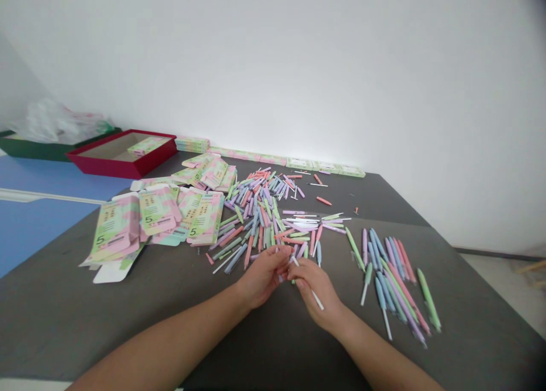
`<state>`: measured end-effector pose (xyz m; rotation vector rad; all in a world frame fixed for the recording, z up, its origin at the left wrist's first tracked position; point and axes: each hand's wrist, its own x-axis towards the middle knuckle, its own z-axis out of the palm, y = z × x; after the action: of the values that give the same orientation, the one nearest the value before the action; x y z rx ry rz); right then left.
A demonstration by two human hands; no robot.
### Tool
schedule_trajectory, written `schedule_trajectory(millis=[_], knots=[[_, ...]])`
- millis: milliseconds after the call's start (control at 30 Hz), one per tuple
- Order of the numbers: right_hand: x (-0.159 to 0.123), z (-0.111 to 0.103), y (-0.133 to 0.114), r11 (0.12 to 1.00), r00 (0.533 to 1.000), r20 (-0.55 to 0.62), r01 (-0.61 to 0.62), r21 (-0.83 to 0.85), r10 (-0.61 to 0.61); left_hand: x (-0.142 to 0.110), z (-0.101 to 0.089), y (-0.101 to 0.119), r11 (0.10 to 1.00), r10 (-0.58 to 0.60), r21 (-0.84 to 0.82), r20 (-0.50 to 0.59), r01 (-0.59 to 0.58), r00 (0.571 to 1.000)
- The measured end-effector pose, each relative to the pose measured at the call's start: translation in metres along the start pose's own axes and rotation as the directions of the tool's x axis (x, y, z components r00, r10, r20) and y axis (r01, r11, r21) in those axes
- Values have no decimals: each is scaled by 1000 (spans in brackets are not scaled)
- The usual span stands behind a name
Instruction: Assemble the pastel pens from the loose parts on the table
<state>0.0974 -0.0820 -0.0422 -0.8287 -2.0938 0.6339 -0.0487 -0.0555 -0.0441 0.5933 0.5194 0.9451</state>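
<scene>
My left hand (264, 274) and my right hand (315, 291) meet at the middle of the grey table, just in front of a loose heap of pastel pens (260, 223). Between their fingers is a slim white pen shaft (317, 300), whose lower end sticks out past my right hand. My left fingertips pinch a small pale piece at its far end, partly hidden. To the right lies a fanned group of pink, blue, green and lilac pens (394, 280), apart from both hands.
Flat printed pink-and-green cardboard box blanks (160, 209) lie left of the heap. A red tray (121, 155) and a green box (42, 147) stand at the far left beyond the table edge, near a plastic bag (55, 123). More flat cartons (298, 163) line the wall.
</scene>
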Motion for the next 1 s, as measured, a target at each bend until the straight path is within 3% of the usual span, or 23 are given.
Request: schedule_trajectory(millis=[100,233,333,467,767,1000], knots=[[-2,1,2,999,998,-42,39,-6,-39,-2,2,2,1000,8,7,37,-9,999],[-7,-1,4,997,993,-90,75,-25,-77,-2,2,6,985,-18,-168,86,32,996],[-11,-1,5,994,993,-73,90,-55,-94,2,-2,13,936,-24,-350,32,34,999],[-16,3,5,988,995,13,99,-115,-98,10,-7,21,863,-18,-503,-116,-43,993],[-14,10,5,975,991,127,71,-211,-45,12,-7,22,863,-26,-495,-251,-105,968],[-9,16,8,961,987,159,22,-275,23,11,-8,13,888,-31,-455,-215,-72,976]])
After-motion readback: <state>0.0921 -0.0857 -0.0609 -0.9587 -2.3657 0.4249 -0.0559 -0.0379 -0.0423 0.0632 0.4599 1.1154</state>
